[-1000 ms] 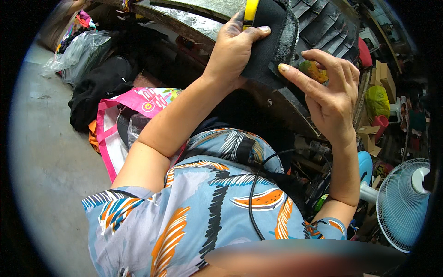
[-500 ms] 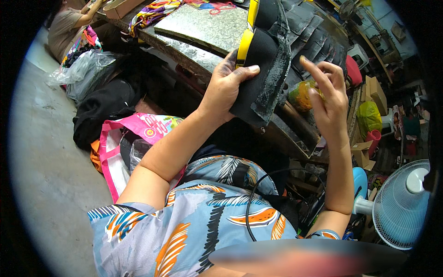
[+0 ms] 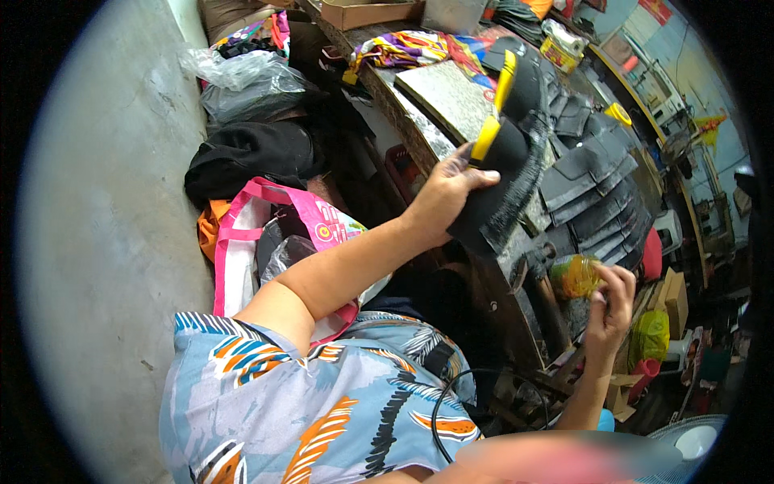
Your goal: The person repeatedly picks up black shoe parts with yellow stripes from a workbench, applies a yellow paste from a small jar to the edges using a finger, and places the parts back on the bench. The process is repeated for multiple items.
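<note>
Black fabric piece [image 3: 504, 194] with yellow strips, held up over the near edge of the workbench [image 3: 434, 140]. Left hand [image 3: 451, 194] grips its lower left side, thumb on top. Right hand [image 3: 610, 302], fingers bent, is at the mouth of a jar [image 3: 571, 276] of orange-yellow stuff; cannot tell whether fingertips touch it. Beyond: overlapping black pieces [image 3: 592, 181] and a pale slab [image 3: 447, 97]. Left, on the floor side: pink-trimmed bag [image 3: 308, 203], black cloth [image 3: 250, 161].
</note>
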Available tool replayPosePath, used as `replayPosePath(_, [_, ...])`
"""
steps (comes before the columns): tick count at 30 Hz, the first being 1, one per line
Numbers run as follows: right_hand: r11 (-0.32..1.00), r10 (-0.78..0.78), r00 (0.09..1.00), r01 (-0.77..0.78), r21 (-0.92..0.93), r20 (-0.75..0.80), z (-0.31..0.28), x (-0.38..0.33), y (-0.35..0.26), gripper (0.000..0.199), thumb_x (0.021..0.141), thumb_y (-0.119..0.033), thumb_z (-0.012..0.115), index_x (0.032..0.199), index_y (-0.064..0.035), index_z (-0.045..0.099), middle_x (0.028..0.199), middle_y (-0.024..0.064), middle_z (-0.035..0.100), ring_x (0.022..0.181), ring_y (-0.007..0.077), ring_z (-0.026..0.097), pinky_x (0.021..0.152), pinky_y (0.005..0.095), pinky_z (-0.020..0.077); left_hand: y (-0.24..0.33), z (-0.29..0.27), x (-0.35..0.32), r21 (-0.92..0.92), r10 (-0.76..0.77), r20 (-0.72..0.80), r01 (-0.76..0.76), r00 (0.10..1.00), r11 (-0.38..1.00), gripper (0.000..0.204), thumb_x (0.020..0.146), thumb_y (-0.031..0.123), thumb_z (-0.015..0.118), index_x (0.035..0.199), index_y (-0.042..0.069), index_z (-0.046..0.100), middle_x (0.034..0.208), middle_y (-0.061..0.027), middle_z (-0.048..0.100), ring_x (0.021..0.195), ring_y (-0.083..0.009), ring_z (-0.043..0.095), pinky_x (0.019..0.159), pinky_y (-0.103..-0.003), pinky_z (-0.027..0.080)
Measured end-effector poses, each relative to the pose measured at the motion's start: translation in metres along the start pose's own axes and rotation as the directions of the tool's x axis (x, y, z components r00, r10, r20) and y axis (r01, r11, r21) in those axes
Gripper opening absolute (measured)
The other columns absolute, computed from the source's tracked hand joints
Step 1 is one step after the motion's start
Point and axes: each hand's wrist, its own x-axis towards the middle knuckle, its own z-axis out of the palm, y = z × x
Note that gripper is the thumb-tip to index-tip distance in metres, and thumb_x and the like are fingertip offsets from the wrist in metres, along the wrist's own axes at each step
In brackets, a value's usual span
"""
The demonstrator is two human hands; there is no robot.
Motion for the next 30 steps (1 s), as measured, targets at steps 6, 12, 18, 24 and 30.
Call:
replayPosePath(6, [0.838,0.444,0.858,-0.295,0.46,-0.259,-0.002,-0.042,0.082,0.064,0.086,0.005,0.045,0.147,-0.0087,0.033,0.099,0.0044,0.052,0.073,0.008,0.048,0.066,0.0217,0.0427,0.035,-0.037,0.014,0.054,0.186,-0.181,-0.179,0.966,0.982,0.033,0.086,0.001,0.051,0.118,0.004,0.056,0.096,-0.0084,0.065,0.079,-0.0192,0.067,0.073,-0.032,0.059])
replayPosePath(12, [0.534,0.742,0.657,-0.455,0.713,-0.136,0.028,-0.064,0.099,0.081,0.088,0.001,0.046,0.156,-0.0183,0.008,0.103,0.0071,0.053,0.068,0.0105,0.053,0.059,0.0222,0.046,0.048,-0.07,0.047,0.036,0.303,-0.213,-0.302,0.929,0.953,0.039,0.083,-0.001,0.049,0.121,0.004,0.056,0.104,-0.0109,0.066,0.088,-0.0227,0.069,0.079,-0.035,0.058])
replayPosePath(18, [0.568,0.725,0.667,-0.436,0.698,-0.174,0.034,-0.063,0.1,0.078,0.091,-0.005,0.049,0.156,-0.0191,0.007,0.105,0.0075,0.053,0.067,0.01,0.052,0.058,0.0221,0.0455,0.046,-0.098,0.153,0.042,0.219,-0.185,-0.214,0.958,0.976,0.032,0.088,-0.001,0.048,0.119,0.001,0.055,0.103,-0.0141,0.067,0.09,-0.0279,0.069,0.085,-0.044,0.058])
replayPosePath(24, [0.571,0.701,0.693,-0.402,0.715,-0.17,0.034,-0.063,0.103,0.075,0.093,-0.009,0.049,0.156,-0.0189,0.009,0.104,0.0065,0.054,0.071,0.0089,0.052,0.057,0.0213,0.0448,0.035,-0.132,0.277,-0.063,0.212,-0.206,-0.229,0.955,0.971,0.032,0.089,-0.002,0.048,0.119,0.005,0.053,0.107,-0.0123,0.065,0.098,-0.0287,0.067,0.09,-0.045,0.057])
replayPosePath(30, [0.556,0.715,0.685,-0.432,0.71,-0.143,0.031,-0.061,0.099,0.075,0.093,-0.009,0.049,0.156,-0.0188,0.011,0.103,0.0067,0.054,0.07,0.0082,0.052,0.055,0.0203,0.0445,0.032,-0.15,0.319,0.265,-0.074,-0.344,0.172,0.936,0.949,0.025,0.097,0.019,0.056,0.12,0.009,0.052,0.123,-0.0083,0.058,0.108,-0.0275,0.058,0.099,-0.056,0.042])
